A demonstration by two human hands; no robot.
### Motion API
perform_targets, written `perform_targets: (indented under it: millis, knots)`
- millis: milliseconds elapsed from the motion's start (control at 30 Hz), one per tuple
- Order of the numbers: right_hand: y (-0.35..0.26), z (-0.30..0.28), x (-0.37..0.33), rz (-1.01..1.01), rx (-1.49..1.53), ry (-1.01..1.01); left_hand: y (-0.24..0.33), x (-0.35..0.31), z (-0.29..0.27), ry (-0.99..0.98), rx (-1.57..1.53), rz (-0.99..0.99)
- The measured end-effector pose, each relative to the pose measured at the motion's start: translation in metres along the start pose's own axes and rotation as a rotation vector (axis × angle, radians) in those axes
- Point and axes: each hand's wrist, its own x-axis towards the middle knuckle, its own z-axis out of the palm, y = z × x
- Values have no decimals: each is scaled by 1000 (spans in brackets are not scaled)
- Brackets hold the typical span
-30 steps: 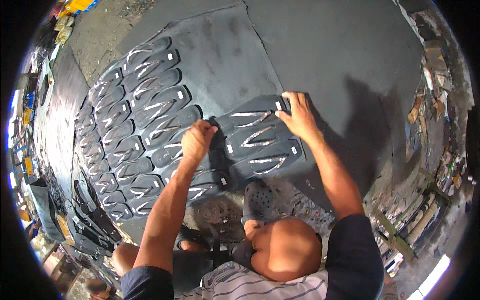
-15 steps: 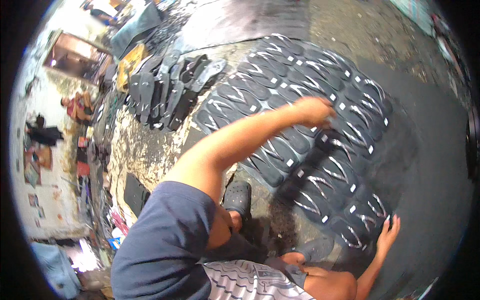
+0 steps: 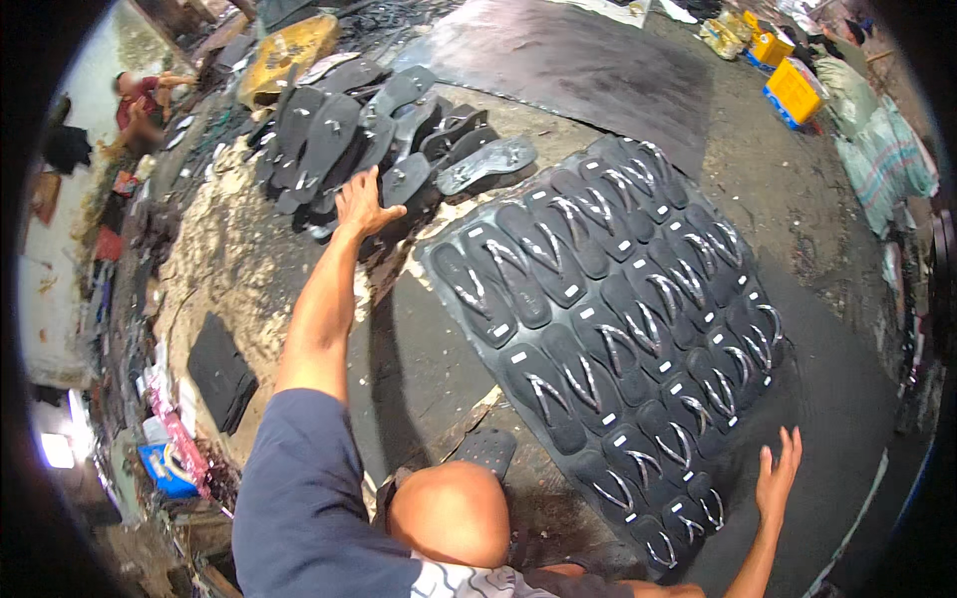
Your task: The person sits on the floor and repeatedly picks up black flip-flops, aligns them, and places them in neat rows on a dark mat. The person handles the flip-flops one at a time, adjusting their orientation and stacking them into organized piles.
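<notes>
My left hand (image 3: 367, 206) reaches to the near edge of a heap of loose dark flip-flops (image 3: 329, 135). Its fingers are spread and it holds nothing; whether a fingertip touches a sole I cannot tell. To the right lies a dark rubber sheet (image 3: 439, 249) bearing rows of flip-flops (image 3: 558, 384) with shiny patterned straps and small white labels. Beside the right edge of those rows, my right hand (image 3: 776, 478) is open, fingers stretched, with nothing in it.
A large dark sheet (image 3: 558, 50) lies beyond the rows. Yellow-and-blue containers (image 3: 795, 92) and a pale sack (image 3: 882, 159) stand far right. At left are stacked dark flat pieces (image 3: 221, 374) and a blue packet (image 3: 167, 470). Another person (image 3: 140, 105) sits far left.
My left hand has moved left, from above the rows of flip-flops to the loose heap. The right hand has come away from the rows' near corner. The view has turned.
</notes>
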Motion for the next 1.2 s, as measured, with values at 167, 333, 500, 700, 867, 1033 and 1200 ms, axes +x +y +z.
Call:
perform_targets:
  millis: [167, 333, 500, 700, 867, 1033, 1200]
  knots:
    - [-108, -26, 55, -190, -6, 13, 103, 55, 6, 69, -191, 542]
    - [-179, -49, 69, -413, -44, 5, 136, 108, 73, 59, -158, 366]
    - [-170, -12, 71, -340, 98, -27, 146, 102, 105, 194, 123, 310]
    - [-214, 42, 88, -416, 386, -63, 178, 35, 43, 73, -351, 429]
    - [-288, 74, 114, -474, 684, -103, 224, -17, -24, -157, -486, 588]
    - [-299, 100, 121, -120, 1149, 80, 307, -122, -79, -440, -768, 652]
    - [-251, 28, 114, -191, 1343, 35, 349, -147, -98, -368, -1131, 796]
